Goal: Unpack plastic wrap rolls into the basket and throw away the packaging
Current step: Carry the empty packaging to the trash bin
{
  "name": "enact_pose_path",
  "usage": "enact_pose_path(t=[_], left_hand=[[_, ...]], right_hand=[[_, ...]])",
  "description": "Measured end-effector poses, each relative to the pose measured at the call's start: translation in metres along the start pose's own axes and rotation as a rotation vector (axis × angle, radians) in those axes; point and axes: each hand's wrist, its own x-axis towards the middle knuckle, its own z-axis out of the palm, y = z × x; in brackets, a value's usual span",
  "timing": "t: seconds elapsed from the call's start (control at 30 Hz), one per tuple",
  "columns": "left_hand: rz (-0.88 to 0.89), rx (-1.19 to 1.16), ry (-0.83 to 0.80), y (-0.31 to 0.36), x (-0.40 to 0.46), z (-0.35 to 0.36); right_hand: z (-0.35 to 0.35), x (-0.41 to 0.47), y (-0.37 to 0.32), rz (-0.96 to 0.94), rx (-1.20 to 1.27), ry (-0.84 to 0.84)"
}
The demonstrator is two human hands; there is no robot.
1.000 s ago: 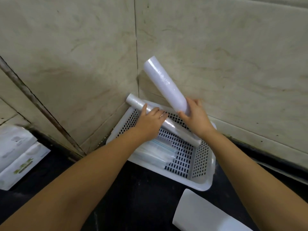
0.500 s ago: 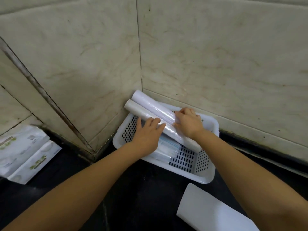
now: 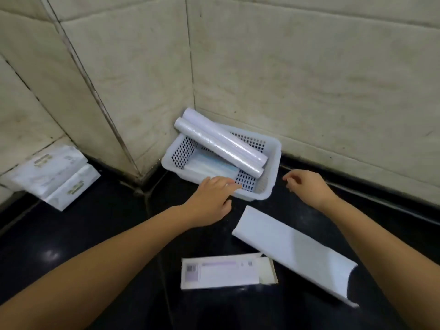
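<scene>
Plastic wrap rolls (image 3: 221, 145): two, side by side, lying slantwise in the white perforated basket (image 3: 273, 163), their far ends propped over its back-left rim toward the wall corner. Unpacking looks done, as far as I can judge.

Flat clear packet with blue edging (image 3: 209, 167): under the rolls, on the basket floor; contents not legible.

My left hand (image 3: 209, 201): empty, fingers loosely spread over the basket's near rim; whether it touches, I cannot tell.

My right hand (image 3: 307, 186): empty, fingers loosely curled, just right of the basket, apart from it.

Packaging, still to throw away: open white carton sleeve (image 3: 292, 248) and flattened barcoded box (image 3: 226, 272), both on the dark counter (image 3: 95, 234) nearer me than the basket.

Printed white packs (image 3: 52, 177): well left of the basket; print blurred.

No bin in view.
</scene>
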Motion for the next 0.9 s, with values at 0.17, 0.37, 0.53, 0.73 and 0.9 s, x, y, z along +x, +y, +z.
enact_pose_path(t=[0.17, 0.37, 0.53, 0.73, 0.9], left_hand=[[-0.032, -0.055, -0.194, 0.041, -0.045, 0.044], [-0.170, 0.069, -0.432, 0.054, -0.079, 0.083], [-0.247, 0.110, -0.399, 0.050, -0.093, 0.072], [-0.253, -0.087, -0.334, 0.044, -0.087, 0.012], [-0.151, -0.303, -0.193, 0.070, -0.084, -0.023]], right_hand=[[0.044, -0.056, 0.051, 0.172, -0.209, -0.387], [0.069, -0.083, 0.059, 0.186, -0.367, -0.398], [0.046, -0.093, 0.051, 0.178, -0.279, -0.511], [-0.026, -0.132, 0.037, 0.225, -0.167, -0.387], [-0.068, -0.215, 0.032, 0.309, 0.284, -0.127]])
